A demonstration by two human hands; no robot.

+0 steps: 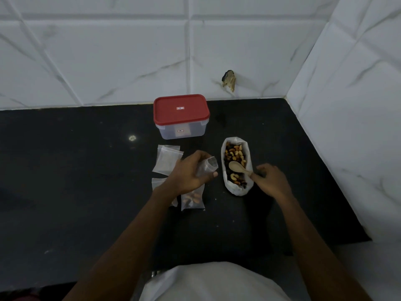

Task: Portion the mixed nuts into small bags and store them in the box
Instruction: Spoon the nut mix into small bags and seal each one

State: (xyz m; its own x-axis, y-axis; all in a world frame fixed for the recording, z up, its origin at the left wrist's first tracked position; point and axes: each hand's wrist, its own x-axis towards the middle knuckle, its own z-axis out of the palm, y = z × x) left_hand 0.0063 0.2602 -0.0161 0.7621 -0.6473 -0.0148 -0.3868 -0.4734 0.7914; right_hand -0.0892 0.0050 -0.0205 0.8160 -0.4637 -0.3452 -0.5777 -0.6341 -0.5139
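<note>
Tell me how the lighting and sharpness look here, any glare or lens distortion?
Head view: dim, with the black counter swallowing detail; one small glare spot left of the box; wide-angle bending of the wall tile lines; the small bag in the left hand looks soft, the spoon held by the right hand clearer.

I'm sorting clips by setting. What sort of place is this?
Probably a home kitchen corner: a dark stone counter, white marble-look wall tiles on two walls, and a red-lidded food box.
</note>
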